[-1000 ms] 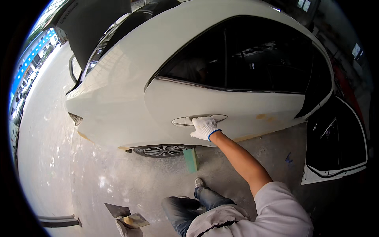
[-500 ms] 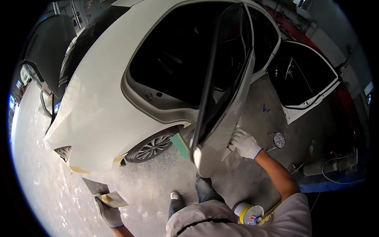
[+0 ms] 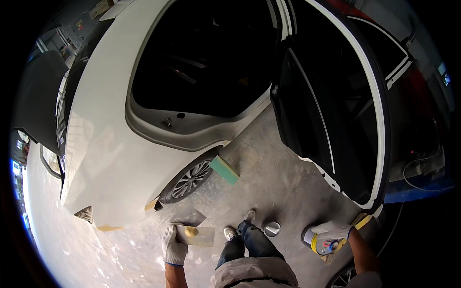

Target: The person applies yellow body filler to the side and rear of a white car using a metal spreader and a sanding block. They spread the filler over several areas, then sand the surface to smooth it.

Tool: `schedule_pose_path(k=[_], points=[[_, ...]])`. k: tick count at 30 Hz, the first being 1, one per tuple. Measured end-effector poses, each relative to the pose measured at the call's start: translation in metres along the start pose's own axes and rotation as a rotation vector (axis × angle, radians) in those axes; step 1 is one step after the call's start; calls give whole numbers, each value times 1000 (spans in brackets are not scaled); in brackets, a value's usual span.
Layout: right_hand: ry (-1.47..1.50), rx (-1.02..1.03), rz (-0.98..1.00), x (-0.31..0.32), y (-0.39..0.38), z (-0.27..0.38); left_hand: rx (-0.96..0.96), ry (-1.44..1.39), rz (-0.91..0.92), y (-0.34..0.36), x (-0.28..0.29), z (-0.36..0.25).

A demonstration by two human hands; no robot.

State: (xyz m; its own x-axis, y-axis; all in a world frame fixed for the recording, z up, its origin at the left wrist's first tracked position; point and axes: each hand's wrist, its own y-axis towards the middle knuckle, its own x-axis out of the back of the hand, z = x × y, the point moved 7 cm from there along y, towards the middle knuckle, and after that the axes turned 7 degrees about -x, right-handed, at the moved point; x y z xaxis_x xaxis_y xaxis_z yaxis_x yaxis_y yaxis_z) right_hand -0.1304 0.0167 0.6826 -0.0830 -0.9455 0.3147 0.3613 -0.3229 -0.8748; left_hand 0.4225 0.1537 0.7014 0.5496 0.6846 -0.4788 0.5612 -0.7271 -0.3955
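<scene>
My gloved left hand [image 3: 174, 246] grips a flat pale plate [image 3: 204, 237] by its left edge. A dab of yellowish paste [image 3: 190, 231] sits on that plate. A darker grey sheet [image 3: 189, 216] shows just beyond it, apparently in the same grip. On the right, my gloved right hand [image 3: 332, 230] is over a round can [image 3: 309, 238] with a yellow band, its fingers closed together. Whatever they hold, if anything, is hidden. The can stands on the floor and has a small blue and red item on its top.
A white car [image 3: 105, 125] fills the left and far side. Its open rear door [image 3: 379, 96] stands out to the right. A green block [image 3: 224, 171] is by the wheel [image 3: 191, 181]. A round metal tin [image 3: 272, 229] is beside my feet. A blue edge [image 3: 418, 192] runs at right.
The car door has swung outward to the right. My right hand has left the door and come back to the can. My left hand has brought the plates rightward, nearer my feet.
</scene>
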Motion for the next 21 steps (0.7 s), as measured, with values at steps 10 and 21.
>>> schedule_pose_path(k=[10, 21], points=[[120, 223, -408, 117, -8, 20, 226, 212, 136, 55, -144, 63], [642, -71, -389, 149, -13, -148, 330, 210, 186, 95, -186, 80]])
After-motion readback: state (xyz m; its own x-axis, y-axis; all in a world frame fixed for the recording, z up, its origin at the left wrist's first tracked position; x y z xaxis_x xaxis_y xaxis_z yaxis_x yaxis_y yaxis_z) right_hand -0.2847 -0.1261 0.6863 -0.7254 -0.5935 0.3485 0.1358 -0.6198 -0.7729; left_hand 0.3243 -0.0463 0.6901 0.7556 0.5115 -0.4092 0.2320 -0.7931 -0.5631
